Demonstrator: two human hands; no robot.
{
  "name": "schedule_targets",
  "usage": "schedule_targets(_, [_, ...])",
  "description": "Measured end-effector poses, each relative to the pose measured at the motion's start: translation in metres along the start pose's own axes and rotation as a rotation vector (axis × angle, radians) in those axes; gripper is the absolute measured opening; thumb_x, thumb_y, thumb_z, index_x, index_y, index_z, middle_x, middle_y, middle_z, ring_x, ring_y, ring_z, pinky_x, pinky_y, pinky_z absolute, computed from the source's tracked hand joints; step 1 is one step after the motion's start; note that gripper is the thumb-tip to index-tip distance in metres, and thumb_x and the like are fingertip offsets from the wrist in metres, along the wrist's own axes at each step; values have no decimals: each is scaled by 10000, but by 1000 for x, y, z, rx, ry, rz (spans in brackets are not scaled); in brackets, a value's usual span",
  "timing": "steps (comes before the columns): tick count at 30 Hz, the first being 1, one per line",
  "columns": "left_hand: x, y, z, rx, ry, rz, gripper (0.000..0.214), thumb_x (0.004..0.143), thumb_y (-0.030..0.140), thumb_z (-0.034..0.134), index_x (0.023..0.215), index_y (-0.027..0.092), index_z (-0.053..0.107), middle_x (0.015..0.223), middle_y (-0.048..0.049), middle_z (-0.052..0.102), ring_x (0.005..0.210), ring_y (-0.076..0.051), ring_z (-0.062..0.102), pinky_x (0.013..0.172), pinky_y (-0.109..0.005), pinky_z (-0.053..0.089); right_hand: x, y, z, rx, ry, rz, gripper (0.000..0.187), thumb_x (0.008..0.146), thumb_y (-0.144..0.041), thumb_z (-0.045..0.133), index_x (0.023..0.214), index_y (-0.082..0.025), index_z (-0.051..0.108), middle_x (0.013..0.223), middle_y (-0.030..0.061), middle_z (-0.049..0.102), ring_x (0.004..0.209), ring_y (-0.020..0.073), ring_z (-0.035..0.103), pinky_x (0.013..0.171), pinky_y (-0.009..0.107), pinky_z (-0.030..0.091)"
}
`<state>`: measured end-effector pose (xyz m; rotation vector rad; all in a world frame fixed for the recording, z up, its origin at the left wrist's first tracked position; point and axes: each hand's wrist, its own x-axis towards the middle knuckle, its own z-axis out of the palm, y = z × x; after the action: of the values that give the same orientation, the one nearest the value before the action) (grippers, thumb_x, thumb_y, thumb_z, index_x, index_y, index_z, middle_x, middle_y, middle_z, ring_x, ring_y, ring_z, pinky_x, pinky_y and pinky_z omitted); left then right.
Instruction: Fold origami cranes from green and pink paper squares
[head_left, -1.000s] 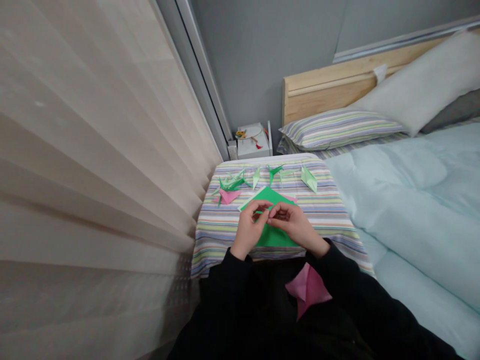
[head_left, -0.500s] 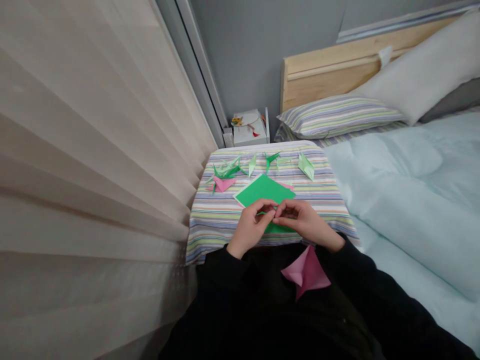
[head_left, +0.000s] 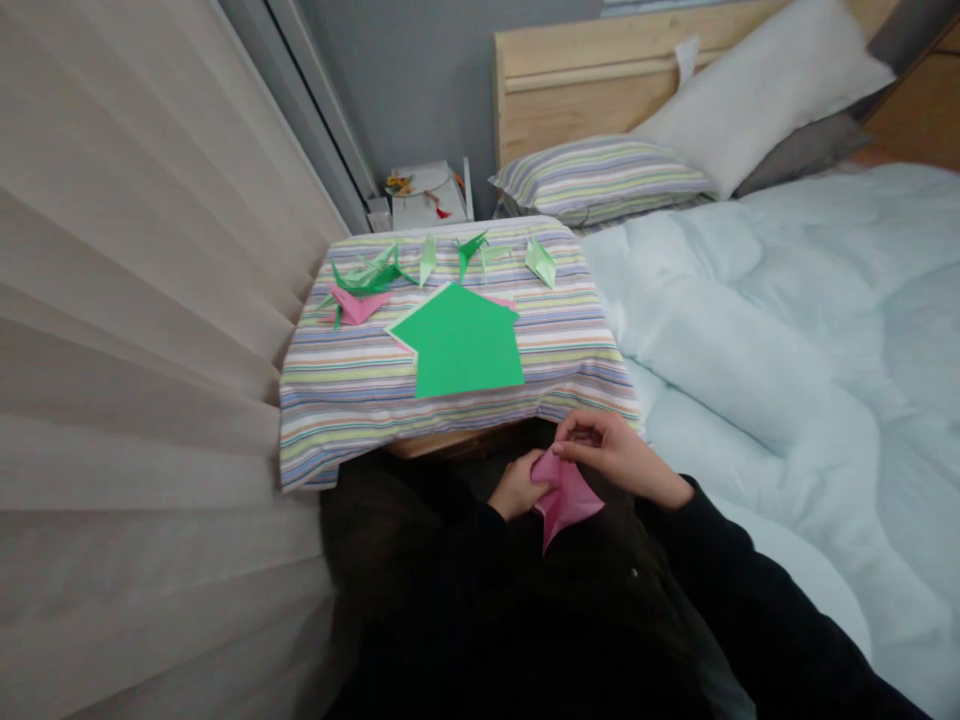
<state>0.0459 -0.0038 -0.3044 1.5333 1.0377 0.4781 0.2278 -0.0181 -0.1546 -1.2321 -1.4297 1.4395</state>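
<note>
Pink origami paper (head_left: 566, 500) is held over the lap at lower centre of the frame, folded to a point with the tip downward. Left hand (head_left: 517, 486) is at the paper's left edge, its fingers (head_left: 534, 470) closed narrow on the sheet, with the tips partly hidden behind it. Right hand (head_left: 611, 450) enters from lower right, its fingers (head_left: 574, 432) curled in a narrow pinch on the paper's upper edge.

Judged step: shaping of this pink piece by hand, with folds under way. The next crease calls for firm, flat backing, which the lap does not appear to offer. Striped cloth surface (head_left: 352, 425) at centre left is the nearest support, but green paper sheet (head_left: 457, 345), in a house-shaped outline, occupies its middle, untouched by either hand.

Along the far part of the surface, upper centre of the frame, lie green paper cranes (head_left: 367, 278), a pink folded piece (head_left: 356, 305) and a pale green paper crane (head_left: 541, 263). These are further obstructions to spreading work there. Beige pleated curtain (head_left: 135, 350) hangs close on the left; pale blue duvet (head_left: 787, 350) lies on the right, with a soft, uneven top.
</note>
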Motion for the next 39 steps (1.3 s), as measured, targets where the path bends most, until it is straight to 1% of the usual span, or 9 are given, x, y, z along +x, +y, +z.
schedule_targets(3, [0, -1, 4, -14, 22, 2, 281, 731, 180, 734, 1010, 146, 732, 988, -74, 752, 982, -276, 680, 944, -404, 501, -17, 11, -5, -12, 66, 12, 266, 803, -425, 811, 797, -186, 695, 722, 5, 694, 677, 164, 640, 666, 307, 496])
schedule_targets(6, [-5, 17, -11, -55, -11, 25, 197, 757, 215, 724, 938, 138, 729, 899, -51, 737, 864, -232, 671, 826, -341, 507, -25, 8, -8, -26, 121, -9, 265, 813, -429, 796, 789, -185, 696, 720, 15, 697, 684, 174, 646, 664, 315, 505])
schedule_targets(14, [-25, 125, -64, -600, 150, 234, 423, 663, 334, 905, 1012, 149, 754, 993, -74, 781, 826, -194, 695, 783, -287, 524, -24, -53, -3, -62, 396, -333, 254, 914, -463, 695, 940, -211, 681, 899, 50, 721, 853, 209, 689, 805, 367, 542])
schedule_targets(21, [-30, 194, -126, -805, 534, 550, 474, 519, 290, 967, 929, 176, 756, 878, -43, 791, 798, -200, 720, 777, -314, 569, 1, -108, 22, -191, 199, -360, 392, 953, -547, 622, 1192, -236, 616, 1123, 102, 736, 1050, 263, 698, 875, 421, 559])
schedule_targets(25, [-26, 201, -158, -862, 665, 595, 477, 454, 257, 988, 840, 171, 722, 797, -22, 770, 743, -176, 711, 761, -301, 578, 34, -103, 28, -52, 114, -384, 484, 881, -529, 728, 1261, -263, 591, 1290, 110, 698, 1171, 270, 683, 965, 442, 560])
schedule_targets(29, [-11, 201, -181, -739, 673, 564, 422, 548, 274, 961, 868, 171, 704, 793, -8, 748, 723, -156, 692, 768, -297, 581, 81, -107, 24, 185, 135, -340, 464, 782, -494, 831, 1105, -220, 641, 852, 34, 747, 753, 205, 732, 738, 383, 610])
schedule_targets(32, [10, 206, -208, -623, 651, 597, 361, 584, 279, 932, 842, 169, 705, 809, -14, 734, 751, -165, 691, 777, -298, 581, 128, -128, 11, 178, 157, -367, 335, 748, -448, 863, 857, -176, 703, 752, 33, 727, 681, 176, 699, 697, 349, 596])
schedule_targets(36, [42, 221, -271, -575, 518, 610, 244, 677, 346, 807, 836, 169, 753, 980, -117, 772, 961, -274, 718, 918, -422, 584, 204, -155, -10, 184, 146, -429, 322, 722, -447, 870, 776, -171, 713, 664, 18, 707, 614, 151, 652, 633, 309, 557])
schedule_targets(39, [69, 236, -321, -668, 507, 683, 221, 713, 212, 696, 924, 194, 758, 1087, -93, 769, 1152, -274, 683, 1094, -493, 491, 256, -158, -21, 162, 38, -455, 325, 699, -409, 886, 802, -162, 702, 633, -11, 672, 549, 111, 588, 550, 257, 489])
